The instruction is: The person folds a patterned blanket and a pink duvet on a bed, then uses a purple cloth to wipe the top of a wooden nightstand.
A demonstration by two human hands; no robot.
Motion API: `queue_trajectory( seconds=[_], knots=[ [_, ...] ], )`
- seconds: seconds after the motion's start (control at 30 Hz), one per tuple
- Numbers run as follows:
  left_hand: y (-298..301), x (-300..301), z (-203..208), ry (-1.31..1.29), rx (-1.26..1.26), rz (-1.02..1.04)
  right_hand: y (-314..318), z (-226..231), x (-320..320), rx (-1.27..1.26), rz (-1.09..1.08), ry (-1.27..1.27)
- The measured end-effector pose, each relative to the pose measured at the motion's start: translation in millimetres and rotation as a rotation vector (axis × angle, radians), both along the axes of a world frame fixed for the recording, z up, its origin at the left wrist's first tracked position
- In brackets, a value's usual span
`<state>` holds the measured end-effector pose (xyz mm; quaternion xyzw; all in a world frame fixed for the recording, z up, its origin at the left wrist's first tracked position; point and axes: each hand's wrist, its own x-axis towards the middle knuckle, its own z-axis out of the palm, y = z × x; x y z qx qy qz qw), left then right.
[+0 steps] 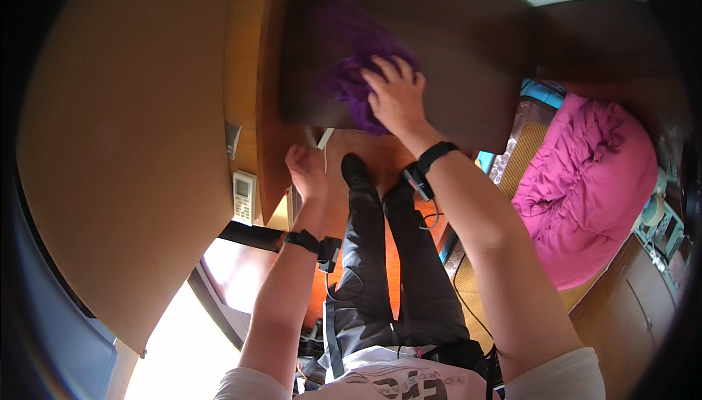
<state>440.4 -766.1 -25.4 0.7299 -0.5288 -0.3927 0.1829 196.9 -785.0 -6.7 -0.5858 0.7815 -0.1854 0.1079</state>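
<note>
A crumpled purple cloth [352, 82] lies on a dark brown panel [468, 56], its far part smeared by motion. My right hand [398, 99] presses on the cloth's right side, its fingers bent and somewhat apart over the fabric. The palm and whatever is bunched under it are hidden. Lower and to the left, my left hand [307, 173] hangs beside the edge of a wooden cabinet [274, 107]. Its fingers are loosely curled and apart, and I see nothing in them. Both wrists wear black straps with small boxes.
A white remote control [244, 197] is fixed on the cabinet side at the left, by a large tan panel [124, 122]. A bright pink quilt [585, 195] lies on a bed at the right. My legs stand on a reddish-orange floor [344, 148].
</note>
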Motion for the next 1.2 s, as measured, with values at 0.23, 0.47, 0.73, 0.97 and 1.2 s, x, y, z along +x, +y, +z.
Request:
queue_trajectory(
  seconds=[0.23, 0.47, 0.73, 0.97, 1.2],
  knots=[
    [-40.4, -67.9, 26.8, 0.113, 0.333, 0.128, 85.1, -7.5, -123.9, 0.106, -0.414, 0.200],
    [-72.4, -100.2, 16.8, 0.190, 0.717, 0.281, 170.1, -41.6, -164.8, -0.111, -0.658, 0.098],
    [-86.6, -95.4, 5.1, 0.208, 0.903, 0.230, 194.6, -44.3, -148.7, -0.073, -0.907, -0.134],
    [-89.7, -86.5, -7.7, 0.247, 0.931, 0.276, 215.3, -35.6, -125.4, -0.026, -0.973, -0.157],
    [-86.8, -96.2, 4.0, 0.219, 0.937, 0.267, 228.6, -36.2, -92.1, 0.094, -1.151, -0.194]
  ],
)
